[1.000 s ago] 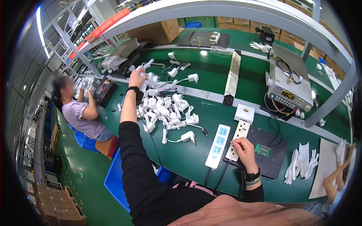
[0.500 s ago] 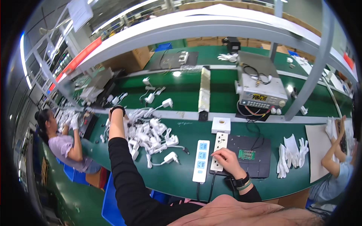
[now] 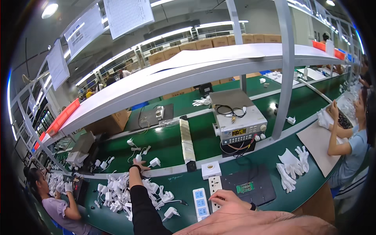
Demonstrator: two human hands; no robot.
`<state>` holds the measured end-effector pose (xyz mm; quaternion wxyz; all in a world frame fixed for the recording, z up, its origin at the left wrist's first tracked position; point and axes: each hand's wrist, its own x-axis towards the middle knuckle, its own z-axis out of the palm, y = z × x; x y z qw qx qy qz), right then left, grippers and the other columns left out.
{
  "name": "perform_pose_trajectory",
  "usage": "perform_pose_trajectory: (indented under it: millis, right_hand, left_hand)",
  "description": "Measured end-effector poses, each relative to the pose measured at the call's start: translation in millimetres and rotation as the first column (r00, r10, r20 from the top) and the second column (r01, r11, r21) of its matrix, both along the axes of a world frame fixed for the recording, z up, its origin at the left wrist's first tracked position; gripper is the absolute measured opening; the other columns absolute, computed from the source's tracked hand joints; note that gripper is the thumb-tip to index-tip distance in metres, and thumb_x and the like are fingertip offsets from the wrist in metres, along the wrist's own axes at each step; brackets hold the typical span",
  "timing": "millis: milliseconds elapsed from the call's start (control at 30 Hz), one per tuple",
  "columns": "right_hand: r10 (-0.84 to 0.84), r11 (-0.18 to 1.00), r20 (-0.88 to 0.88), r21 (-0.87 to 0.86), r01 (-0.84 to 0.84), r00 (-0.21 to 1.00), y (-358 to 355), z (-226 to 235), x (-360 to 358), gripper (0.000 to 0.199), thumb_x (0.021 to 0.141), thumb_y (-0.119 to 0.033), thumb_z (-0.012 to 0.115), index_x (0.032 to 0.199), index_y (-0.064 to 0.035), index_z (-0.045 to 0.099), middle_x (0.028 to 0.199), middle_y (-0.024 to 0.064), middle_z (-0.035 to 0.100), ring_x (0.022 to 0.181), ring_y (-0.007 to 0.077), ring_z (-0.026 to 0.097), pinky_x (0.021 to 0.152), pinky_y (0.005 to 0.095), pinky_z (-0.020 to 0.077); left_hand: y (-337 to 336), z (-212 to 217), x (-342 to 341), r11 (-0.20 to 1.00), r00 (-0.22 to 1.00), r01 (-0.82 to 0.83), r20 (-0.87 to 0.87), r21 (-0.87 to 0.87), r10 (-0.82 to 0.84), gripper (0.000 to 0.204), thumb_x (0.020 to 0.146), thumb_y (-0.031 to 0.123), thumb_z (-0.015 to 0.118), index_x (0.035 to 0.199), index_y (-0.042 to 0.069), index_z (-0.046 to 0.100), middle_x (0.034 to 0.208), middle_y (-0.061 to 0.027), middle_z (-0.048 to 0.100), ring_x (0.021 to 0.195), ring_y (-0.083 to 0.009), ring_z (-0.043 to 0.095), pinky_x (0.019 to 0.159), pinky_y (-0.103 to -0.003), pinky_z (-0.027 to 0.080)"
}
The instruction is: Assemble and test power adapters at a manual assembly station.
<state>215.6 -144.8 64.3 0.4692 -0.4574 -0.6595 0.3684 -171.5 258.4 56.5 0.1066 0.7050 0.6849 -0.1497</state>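
Since half a second ago, the left hand has shifted rightward along the metal rail to a white plug adapter by the green conveyor, fingers apart, though any grip cannot be told. The right hand, well apart from it, stays at the white power strip, fingers bent, hold unclear. The left forearm crosses the tangled adapter pile on the table; a bench meter and white gloves lie farther right.
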Motion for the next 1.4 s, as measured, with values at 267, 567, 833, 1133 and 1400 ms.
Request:
perform_pose_trajectory:
  millis: [267,567,833,1133,1400]
  right_hand:
    - [0.001,1.0,-0.022,-0.004,-0.001,1.0,2,-5,-2,0.016,0.09,-0.018,0.061,0.098,-0.0051,0.067,0.084,0.0056,0.063,0.073,0.0156,0.061,0.064,0.0265,0.0478]
    - [0.002,0.999,-0.04,0.035,0.0,0.999,1,-8,1,0.016,0.09,-0.018,0.061,0.096,-0.0052,0.067,0.083,0.0062,0.063,0.073,0.0171,0.061,0.066,0.0278,0.048]
    - [0.002,0.995,0.0,0.095,-0.002,1.0,-1,0,-1,0.016,0.09,-0.018,0.062,0.097,-0.0053,0.068,0.084,0.0066,0.063,0.071,0.0162,0.059,0.063,0.0271,0.0464]
    - [-0.01,0.993,0.028,0.121,0.007,1.0,0,-2,-2,0.016,0.089,-0.019,0.061,0.095,-0.0054,0.067,0.083,0.0069,0.063,0.072,0.019,0.061,0.065,0.0285,0.048]
    - [-0.008,0.99,0.06,0.139,-0.001,0.998,1,-1,-2,0.016,0.09,-0.019,0.061,0.094,-0.0053,0.067,0.084,0.0069,0.063,0.072,0.0193,0.061,0.065,0.0288,0.0482]
  left_hand:
    - [7,-14,-6,0.981,0.992,-0.057,0.12,0.184,0.035,0.034,0.073,0.026,0.072,0.106,0.023,0.067,0.121,-0.0112,0.057,0.108,-0.0326,0.056,0.094,-0.04,0.047]
    - [-54,42,-34,0.911,0.978,0.031,0.176,0.412,-0.112,0.019,0.075,0.032,0.071,0.089,0.021,0.072,0.101,-0.0106,0.066,0.098,-0.0303,0.062,0.083,-0.041,0.05]
    - [-99,22,-148,0.866,0.932,-0.309,0.306,0.393,0.194,0.031,0.079,0.039,0.064,0.102,0.019,0.069,0.106,-0.0145,0.063,0.101,-0.0346,0.06,0.09,-0.045,0.046]
    - [-96,-11,-166,0.803,0.864,-0.422,0.455,0.42,0.216,0.037,0.083,0.046,0.056,0.11,0.022,0.066,0.115,-0.024,0.055,0.107,-0.0417,0.055,0.092,-0.046,0.044]
    - [-107,-6,-158,0.766,0.841,-0.449,0.506,0.461,0.189,0.035,0.081,0.046,0.059,0.106,0.023,0.067,0.113,-0.0206,0.056,0.104,-0.0394,0.057,0.09,-0.044,0.045]
